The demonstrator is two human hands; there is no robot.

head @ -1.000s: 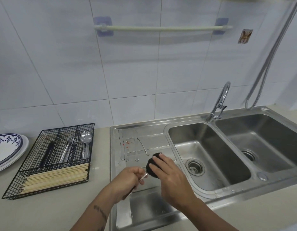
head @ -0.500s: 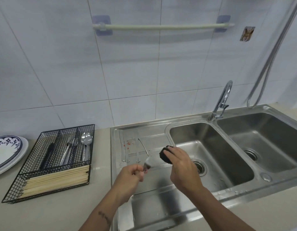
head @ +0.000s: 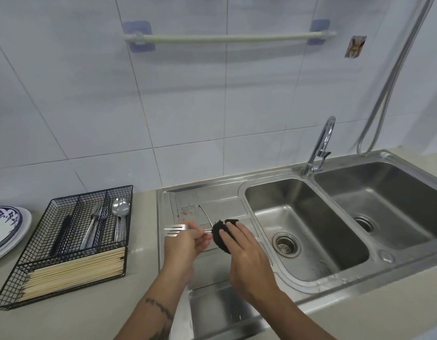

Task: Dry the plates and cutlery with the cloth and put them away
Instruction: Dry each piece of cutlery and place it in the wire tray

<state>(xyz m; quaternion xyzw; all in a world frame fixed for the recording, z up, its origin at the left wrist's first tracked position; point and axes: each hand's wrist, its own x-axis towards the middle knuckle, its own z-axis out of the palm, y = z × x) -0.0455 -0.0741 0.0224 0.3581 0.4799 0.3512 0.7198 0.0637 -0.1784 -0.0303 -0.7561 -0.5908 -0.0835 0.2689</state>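
Pinching fork [head: 176, 230], left hand [head: 185, 244]; right hand [head: 244, 253] wraps cloth [head: 218, 235] around handle.

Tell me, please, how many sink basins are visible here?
2. One basin lies right of the steel drainboard, beside the hands; the other basin is further right, beyond the faucet. Its right end is cut off.

Counter [head: 65, 315] with basket [head: 65, 244], plates [head: 6, 229], sink [head: 359, 288].
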